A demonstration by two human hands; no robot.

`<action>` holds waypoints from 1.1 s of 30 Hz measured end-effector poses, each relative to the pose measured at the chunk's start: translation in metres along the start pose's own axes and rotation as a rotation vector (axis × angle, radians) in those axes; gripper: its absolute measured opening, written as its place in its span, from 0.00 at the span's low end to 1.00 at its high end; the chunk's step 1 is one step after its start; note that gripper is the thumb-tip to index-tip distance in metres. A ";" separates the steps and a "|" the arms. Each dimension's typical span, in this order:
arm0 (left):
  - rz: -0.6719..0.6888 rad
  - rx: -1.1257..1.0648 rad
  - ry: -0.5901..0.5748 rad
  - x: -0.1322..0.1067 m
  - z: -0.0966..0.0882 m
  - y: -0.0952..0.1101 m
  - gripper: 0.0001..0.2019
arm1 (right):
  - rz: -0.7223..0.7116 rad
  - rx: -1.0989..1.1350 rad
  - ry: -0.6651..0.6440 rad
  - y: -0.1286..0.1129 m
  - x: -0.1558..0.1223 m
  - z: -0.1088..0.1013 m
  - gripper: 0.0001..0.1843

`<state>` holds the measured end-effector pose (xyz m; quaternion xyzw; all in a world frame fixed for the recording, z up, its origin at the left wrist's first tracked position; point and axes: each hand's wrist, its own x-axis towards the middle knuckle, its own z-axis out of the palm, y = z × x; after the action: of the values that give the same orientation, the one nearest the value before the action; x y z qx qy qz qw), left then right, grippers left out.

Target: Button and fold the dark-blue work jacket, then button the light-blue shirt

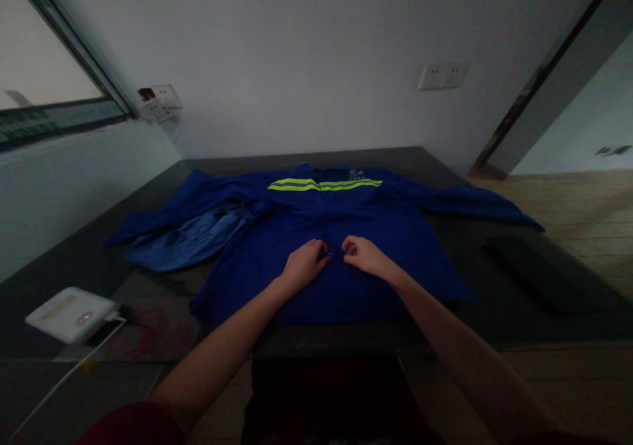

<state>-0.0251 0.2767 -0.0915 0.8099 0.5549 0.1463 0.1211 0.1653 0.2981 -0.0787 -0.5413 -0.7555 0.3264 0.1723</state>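
A blue work jacket [386,234] lies spread front side up on the dark table, sleeves out to both sides, with yellow-green and grey reflective stripes [294,184] across its chest. Over the middle of its front my left hand [307,262] is closed, with a bit of blue fabric showing at the thumb and fingertip. Close by on the right, my right hand [368,257] has its fingers curled together above the same front; whatever they pinch, if anything, is too small to make out. A gap separates the two hands.
A lighter blue garment [190,237] lies by the left sleeve. A white device [72,314] with a cable sits on the table [326,345] at left. Toward the right edge lies a flat black object [537,273]. Behind rises a wall with sockets [444,76].
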 end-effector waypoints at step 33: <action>0.157 0.112 0.129 -0.004 -0.018 0.015 0.08 | -0.219 0.200 0.304 -0.010 -0.007 -0.001 0.08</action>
<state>-0.0206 0.2680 -0.0699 0.8452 0.5038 0.1760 0.0278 0.1610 0.2897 -0.0708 -0.4792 -0.7389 0.2937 0.3717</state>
